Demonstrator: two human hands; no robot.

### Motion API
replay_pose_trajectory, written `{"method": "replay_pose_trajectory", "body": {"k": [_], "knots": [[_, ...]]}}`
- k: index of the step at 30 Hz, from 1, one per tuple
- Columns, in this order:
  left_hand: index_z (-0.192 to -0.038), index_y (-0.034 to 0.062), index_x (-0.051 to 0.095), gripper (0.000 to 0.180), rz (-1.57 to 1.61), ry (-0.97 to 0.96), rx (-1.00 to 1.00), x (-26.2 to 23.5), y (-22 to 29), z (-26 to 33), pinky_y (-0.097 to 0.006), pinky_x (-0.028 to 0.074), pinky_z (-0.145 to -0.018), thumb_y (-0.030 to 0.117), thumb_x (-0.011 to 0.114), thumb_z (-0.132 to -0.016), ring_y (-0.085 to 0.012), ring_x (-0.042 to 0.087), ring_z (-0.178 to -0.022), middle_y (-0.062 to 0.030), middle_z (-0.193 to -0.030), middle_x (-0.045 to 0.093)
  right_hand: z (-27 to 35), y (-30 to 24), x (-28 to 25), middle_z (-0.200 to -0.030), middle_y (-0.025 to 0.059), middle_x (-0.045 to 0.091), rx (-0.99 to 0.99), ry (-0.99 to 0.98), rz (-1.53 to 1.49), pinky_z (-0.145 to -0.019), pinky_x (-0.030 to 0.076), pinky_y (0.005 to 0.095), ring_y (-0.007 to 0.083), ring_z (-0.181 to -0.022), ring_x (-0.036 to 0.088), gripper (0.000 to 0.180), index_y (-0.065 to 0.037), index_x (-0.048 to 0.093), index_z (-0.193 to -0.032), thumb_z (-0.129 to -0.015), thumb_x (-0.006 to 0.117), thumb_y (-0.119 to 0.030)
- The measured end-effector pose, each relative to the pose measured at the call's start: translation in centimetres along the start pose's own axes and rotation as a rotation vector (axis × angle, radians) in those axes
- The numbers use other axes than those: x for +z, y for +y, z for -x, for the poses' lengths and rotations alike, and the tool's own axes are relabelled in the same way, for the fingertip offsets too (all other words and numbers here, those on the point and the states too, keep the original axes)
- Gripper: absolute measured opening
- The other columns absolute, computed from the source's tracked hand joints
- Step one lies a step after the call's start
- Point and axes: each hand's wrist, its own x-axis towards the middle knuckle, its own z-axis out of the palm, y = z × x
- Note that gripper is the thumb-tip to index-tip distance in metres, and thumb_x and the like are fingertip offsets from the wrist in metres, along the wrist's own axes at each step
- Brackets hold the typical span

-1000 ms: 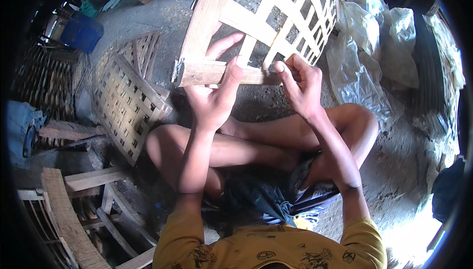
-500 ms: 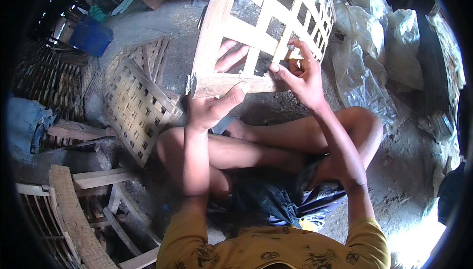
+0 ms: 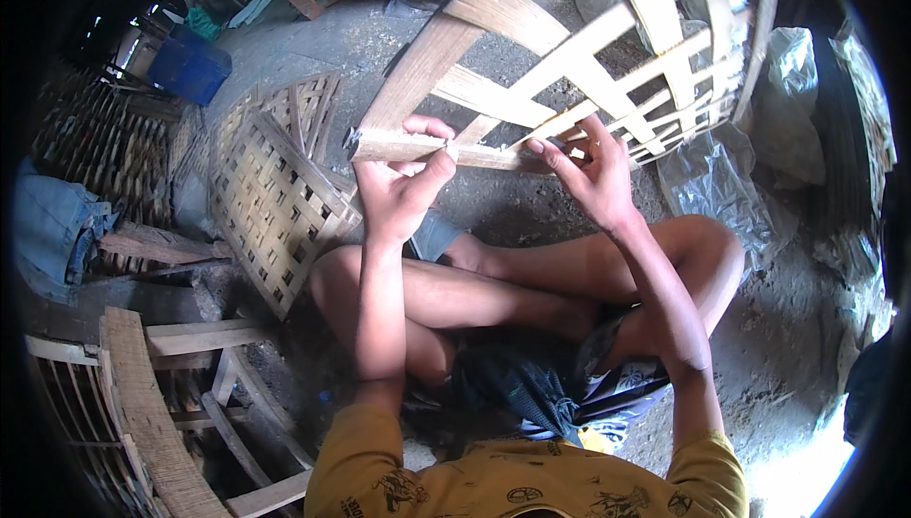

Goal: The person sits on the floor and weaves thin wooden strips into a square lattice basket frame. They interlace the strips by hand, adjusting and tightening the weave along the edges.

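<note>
Glare bleaches the floor [image 3: 783,466] at lower right, inside a dark, distorted rim.

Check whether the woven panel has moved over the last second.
Yes. The woven panel has swung to the right: its right edge stood just left of the clear plastic bags and now covers part of them in the view.

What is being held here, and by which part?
A woven slatted panel: the left hand grips its near bar toward the left end; whether the right hand grips anything is unclear.
</note>
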Motion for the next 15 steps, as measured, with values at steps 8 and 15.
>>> {"method": "replay_pose_trajectory", "body": {"k": [8, 15], "knots": [[-0.099, -0.0052, 0.071, 0.018, 0.039, 0.075, 0.069, -0.1, -1.7, 0.1, -0.021, 0.05, -0.063, 0.005, 0.08, -0.087, -0.0055, 0.062, -0.073, -0.006, -0.09, 0.071, 1.4, 0.6, 0.2, -0.066, 0.0169, 0.07, -0.055, 0.032, 0.043, -0.053, 0.052, 0.0343, 0.0232, -0.054, 0.07, 0.034, 0.004, 0.062, -0.092, -0.087, 0.082, -0.022], [-0.099, -0.0038, 0.072, 0.018, 0.0, 0.099, 0.098, -0.6, -2.6, 0.2, -0.02, 0.047, -0.065, 0.008, 0.08, -0.088, -0.0046, 0.06, -0.074, -0.0029, -0.089, 0.069, 1.0, 1.7, 0.4, -0.064, 0.0167, 0.069, -0.107, 0.015, 0.0, -0.05, 0.05, 0.0358, 0.0236, -0.05, 0.067, 0.037, 0.003, 0.063, -0.099, -0.088, 0.082, -0.026]]}}
